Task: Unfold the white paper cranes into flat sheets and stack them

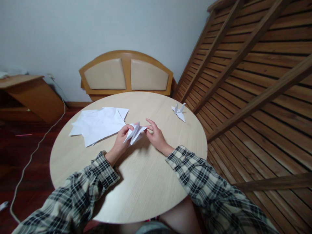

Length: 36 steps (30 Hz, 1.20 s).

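Note:
A folded white paper crane [136,132] is held just above the middle of the round table, its wings partly spread. My left hand [121,140] grips it from the left, with the thumb on top and the other fingers mostly hidden underneath. At its right tip, my right hand [156,136] pinches the paper between thumb and fingers, while one finger is raised. On the far right of the tabletop stands a finished-looking paper crane [179,112], apart from both hands.
Several loose white paper sheets [99,125] overlap on the left of the round table [146,182]. Behind it rises a padded wooden headboard [128,74]. A slatted wooden panel [243,97] leans close on the right. A white cable [36,149] runs along the floor at left.

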Each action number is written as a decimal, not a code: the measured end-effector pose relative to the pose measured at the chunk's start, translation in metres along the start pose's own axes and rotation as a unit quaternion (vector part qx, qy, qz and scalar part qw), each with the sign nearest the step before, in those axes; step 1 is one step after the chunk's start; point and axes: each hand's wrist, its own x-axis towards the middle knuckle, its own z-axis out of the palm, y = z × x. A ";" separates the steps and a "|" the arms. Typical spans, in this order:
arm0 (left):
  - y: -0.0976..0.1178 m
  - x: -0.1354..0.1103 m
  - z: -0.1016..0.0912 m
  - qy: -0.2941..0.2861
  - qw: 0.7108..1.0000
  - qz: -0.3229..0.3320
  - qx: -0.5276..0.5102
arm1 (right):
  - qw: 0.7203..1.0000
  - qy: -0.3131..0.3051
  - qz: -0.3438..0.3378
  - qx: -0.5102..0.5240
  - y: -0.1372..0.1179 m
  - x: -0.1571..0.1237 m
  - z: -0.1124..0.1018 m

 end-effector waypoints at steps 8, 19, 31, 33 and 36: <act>0.005 -0.001 0.007 -0.004 0.999 -0.030 -0.039 | 0.998 0.057 0.017 -0.006 0.006 0.002 -0.002; 0.004 0.010 0.003 -0.021 0.991 -0.110 -0.074 | 0.994 0.058 -0.040 -0.086 0.006 0.006 -0.008; 0.004 0.004 0.005 -0.058 0.998 -0.019 0.028 | 0.992 -0.016 -0.093 -0.079 0.002 0.002 -0.008; 0.004 0.004 0.005 -0.061 0.998 -0.017 0.029 | 0.992 -0.017 -0.092 -0.079 0.003 0.001 -0.008; 0.003 0.003 0.006 -0.065 0.997 -0.020 0.020 | 0.992 -0.012 -0.090 -0.085 0.005 0.001 -0.008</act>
